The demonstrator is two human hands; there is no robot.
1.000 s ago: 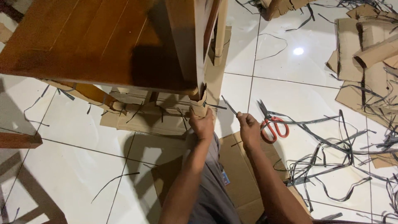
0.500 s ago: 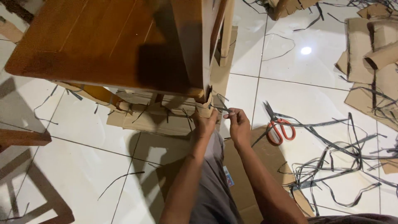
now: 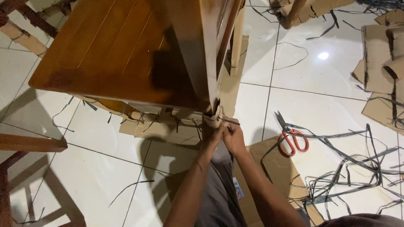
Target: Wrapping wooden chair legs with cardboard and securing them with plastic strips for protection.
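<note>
Both hands, left (image 3: 212, 136) and right (image 3: 233, 138), pinch a strap (image 3: 227, 121) around the cardboard wrap (image 3: 211, 120) on a table (image 3: 126, 54) leg, cinching it. Scissors (image 3: 292, 141) lie near on the floor (image 3: 105, 185).

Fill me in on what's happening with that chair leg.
A person has both hands at the bottom of a wooden chair's leg. The left hand and right hand grip a cardboard wrap and a dark strap there. Red-handled scissors lie on the tiled floor among loose straps.
</note>
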